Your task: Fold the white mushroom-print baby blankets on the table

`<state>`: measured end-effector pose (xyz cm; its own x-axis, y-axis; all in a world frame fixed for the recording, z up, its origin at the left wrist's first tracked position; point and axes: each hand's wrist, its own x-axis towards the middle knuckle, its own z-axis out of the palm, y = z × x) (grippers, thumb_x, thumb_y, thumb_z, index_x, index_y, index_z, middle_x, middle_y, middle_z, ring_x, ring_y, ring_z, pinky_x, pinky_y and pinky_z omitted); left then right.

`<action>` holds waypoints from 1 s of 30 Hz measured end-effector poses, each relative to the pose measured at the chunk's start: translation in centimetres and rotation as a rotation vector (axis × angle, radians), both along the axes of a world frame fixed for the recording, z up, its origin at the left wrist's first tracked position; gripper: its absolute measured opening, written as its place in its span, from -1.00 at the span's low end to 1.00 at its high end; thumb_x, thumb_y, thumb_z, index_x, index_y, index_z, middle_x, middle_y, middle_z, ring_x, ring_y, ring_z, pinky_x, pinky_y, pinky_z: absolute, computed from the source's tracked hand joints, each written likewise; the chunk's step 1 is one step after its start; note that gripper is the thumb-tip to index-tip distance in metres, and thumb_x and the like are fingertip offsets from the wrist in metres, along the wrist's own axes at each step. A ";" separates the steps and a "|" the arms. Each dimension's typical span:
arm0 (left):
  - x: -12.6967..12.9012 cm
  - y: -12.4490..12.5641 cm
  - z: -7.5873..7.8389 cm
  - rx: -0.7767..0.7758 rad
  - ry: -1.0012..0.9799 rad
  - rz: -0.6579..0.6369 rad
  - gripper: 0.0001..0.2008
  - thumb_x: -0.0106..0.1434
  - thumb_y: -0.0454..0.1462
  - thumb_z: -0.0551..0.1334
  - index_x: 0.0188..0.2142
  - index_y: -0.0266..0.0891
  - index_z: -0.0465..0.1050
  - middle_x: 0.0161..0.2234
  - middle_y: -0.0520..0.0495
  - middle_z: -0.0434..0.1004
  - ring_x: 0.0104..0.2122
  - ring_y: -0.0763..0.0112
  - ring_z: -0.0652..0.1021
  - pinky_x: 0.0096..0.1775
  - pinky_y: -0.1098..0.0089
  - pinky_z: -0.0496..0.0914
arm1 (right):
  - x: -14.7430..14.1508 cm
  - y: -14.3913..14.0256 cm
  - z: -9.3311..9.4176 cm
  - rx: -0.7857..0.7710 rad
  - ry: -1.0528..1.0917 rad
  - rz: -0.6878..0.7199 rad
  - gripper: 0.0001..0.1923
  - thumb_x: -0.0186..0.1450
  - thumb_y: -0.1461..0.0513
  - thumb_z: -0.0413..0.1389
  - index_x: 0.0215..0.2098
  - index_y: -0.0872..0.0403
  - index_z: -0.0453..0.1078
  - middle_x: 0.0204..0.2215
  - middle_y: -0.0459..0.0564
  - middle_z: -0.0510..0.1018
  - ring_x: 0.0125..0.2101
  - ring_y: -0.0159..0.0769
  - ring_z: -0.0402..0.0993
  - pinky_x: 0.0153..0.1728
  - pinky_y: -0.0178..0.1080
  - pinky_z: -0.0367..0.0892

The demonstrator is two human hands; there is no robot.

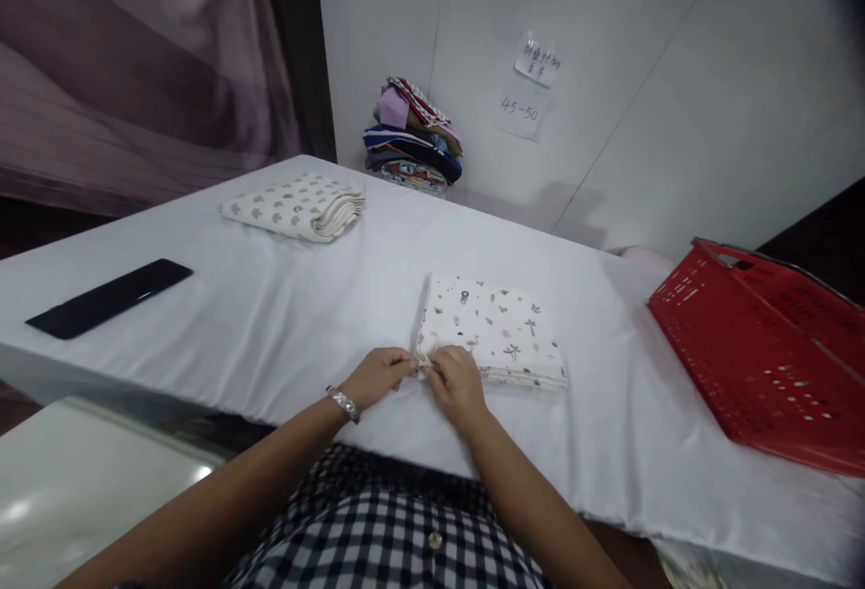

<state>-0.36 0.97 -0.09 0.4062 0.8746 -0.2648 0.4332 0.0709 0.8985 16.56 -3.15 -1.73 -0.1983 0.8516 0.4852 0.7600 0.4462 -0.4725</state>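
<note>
both hands pinch the near left corner of the folded printed cloth (491,330) lying on the white desk (270,319): left hand (378,375) and right hand (458,382), each grip closed on its edge (fingertips almost touching).

You have a folded white cloth (492,328) lying flat on the white-covered table, right in front of you near its front edge. It is folded into a neat square of several layers, printed with small dark scattered motifs. Its near left corner is pinched up slightly; the layered edges show along the front side.
</note>
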 end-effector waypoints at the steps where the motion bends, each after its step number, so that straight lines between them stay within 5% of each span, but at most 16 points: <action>1: -0.1 -0.1 0.0 0.039 0.014 -0.002 -0.71 0.06 -0.08 0.09 -0.47 -0.26 0.42 -0.65 0.09 0.31 -0.59 0.50 0.31 -0.47 0.46 0.19 | 0.0 0.0 0.0 0.002 0.015 -0.005 -0.85 0.29 0.21 -0.02 -0.26 0.08 0.35 -0.35 0.00 0.43 -0.30 -0.27 0.27 -0.25 -0.20 0.18; 6: 0.3 -1.6 0.2 0.390 0.287 -0.001 -0.81 0.09 -0.13 0.14 -0.43 -0.21 0.36 -0.43 0.05 0.43 -0.38 0.42 0.40 -0.34 0.42 0.22 | 0.0 0.0 0.1 0.026 0.080 -0.015 -0.86 0.30 0.23 -0.05 -0.28 0.09 0.33 -0.35 0.01 0.42 -0.30 -0.28 0.28 -0.25 -0.21 0.20; 11: 1.1 -2.5 0.3 0.523 0.488 -0.016 -0.76 0.10 -0.11 0.16 -0.28 -0.17 0.25 -0.26 0.04 0.39 -0.32 0.39 0.42 -0.38 0.42 0.19 | 0.1 0.0 0.1 0.055 0.099 -0.013 -0.86 0.30 0.24 -0.06 -0.27 0.08 0.33 -0.36 0.01 0.42 -0.30 -0.28 0.29 -0.26 -0.21 0.21; 24: 1.2 -2.3 0.1 0.500 0.459 -0.006 -0.84 0.15 -0.16 0.11 -0.44 -0.19 0.31 -0.44 0.06 0.40 -0.42 0.45 0.40 -0.38 0.43 0.17 | 0.2 0.0 0.0 0.056 0.060 0.002 -0.86 0.31 0.23 -0.06 -0.27 0.09 0.31 -0.36 0.01 0.42 -0.31 -0.27 0.28 -0.26 -0.20 0.20; 30: 1.6 -1.9 0.3 0.326 0.365 -0.010 -0.76 0.13 -0.12 0.08 -0.52 -0.21 0.36 -0.53 0.05 0.42 -0.48 0.45 0.39 -0.42 0.44 0.13 | 0.2 0.1 0.0 0.054 0.056 0.002 -0.84 0.31 0.22 -0.08 -0.29 0.08 0.32 -0.37 0.01 0.42 -0.31 -0.28 0.28 -0.27 -0.20 0.20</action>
